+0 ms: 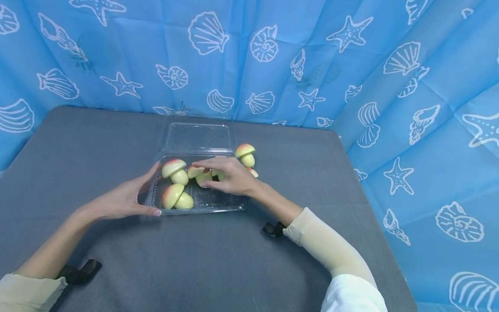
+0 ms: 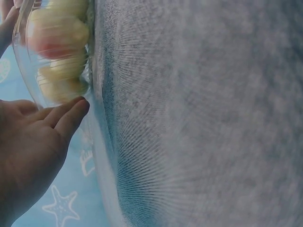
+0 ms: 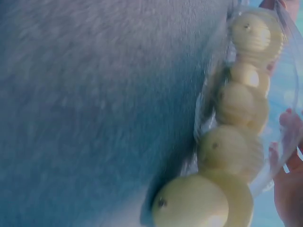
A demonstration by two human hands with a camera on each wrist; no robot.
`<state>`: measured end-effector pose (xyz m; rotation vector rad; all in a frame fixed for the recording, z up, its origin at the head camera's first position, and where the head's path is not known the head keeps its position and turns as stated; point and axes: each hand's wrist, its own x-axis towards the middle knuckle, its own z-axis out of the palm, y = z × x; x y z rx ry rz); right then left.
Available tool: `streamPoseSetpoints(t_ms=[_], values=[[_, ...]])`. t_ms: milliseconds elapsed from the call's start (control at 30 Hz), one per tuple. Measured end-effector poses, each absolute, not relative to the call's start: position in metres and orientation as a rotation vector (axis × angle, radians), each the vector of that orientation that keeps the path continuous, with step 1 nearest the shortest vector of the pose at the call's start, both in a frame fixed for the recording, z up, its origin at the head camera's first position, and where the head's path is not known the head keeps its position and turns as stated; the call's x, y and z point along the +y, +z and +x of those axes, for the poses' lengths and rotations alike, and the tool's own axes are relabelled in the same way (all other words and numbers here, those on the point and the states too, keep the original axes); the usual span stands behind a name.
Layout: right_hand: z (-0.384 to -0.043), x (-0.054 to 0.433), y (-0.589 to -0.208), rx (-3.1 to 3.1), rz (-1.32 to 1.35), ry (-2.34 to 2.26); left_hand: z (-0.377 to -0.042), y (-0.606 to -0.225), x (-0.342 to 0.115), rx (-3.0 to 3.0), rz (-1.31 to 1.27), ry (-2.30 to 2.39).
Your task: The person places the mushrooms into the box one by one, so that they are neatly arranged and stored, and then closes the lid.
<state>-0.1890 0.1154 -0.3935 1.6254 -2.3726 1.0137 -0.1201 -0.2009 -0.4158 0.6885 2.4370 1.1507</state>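
Yellow-red mushroom shapes (image 1: 171, 197) are best settled by the half-curled right hand (image 1: 231, 175), hold unclear, the clear plastic box (image 1: 216, 200) steadied by the outspread left hand (image 1: 124, 199).

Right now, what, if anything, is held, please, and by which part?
The left hand touches the container's left side; whether the right hand grips a mushroom is unclear.

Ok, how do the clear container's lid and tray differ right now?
The tray holds mushroom-shaped pieces; the lid holds none. The tray is nearer the person; the lid lies open beyond it. The left hand is at the tray's left side; neither hand is at the lid. Both are see-through.
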Motion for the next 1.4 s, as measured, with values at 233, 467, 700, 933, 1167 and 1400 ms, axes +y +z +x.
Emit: streamPoseSetpoints(t_ms=[233, 467, 700, 933, 1167, 1400], values=[[-0.191, 0.136, -0.391, -2.379, 1.518, 1.107, -0.12, -0.413, -0.201, 2.447, 0.699, 1.141], [-0.193, 0.16, -0.394, -2.364, 1.417, 1.169, -0.121, -0.415, -0.201, 2.448, 0.702, 1.141], [-0.191, 0.185, -0.397, -2.353, 1.318, 1.189, -0.122, -0.415, -0.2, 2.444, 0.705, 1.138], [-0.189, 0.21, -0.404, -2.401, 1.255, 1.175, -0.121, -0.415, -0.199, 2.432, 0.699, 1.145], [-0.182, 0.228, -0.408, -2.576, 1.189, 1.041, -0.118, -0.412, -0.201, 2.432, 0.711, 1.157], [-0.178, 0.236, -0.415, -2.726, 1.177, 0.997, -0.119, -0.412, -0.2, 2.436, 0.707, 1.156]])
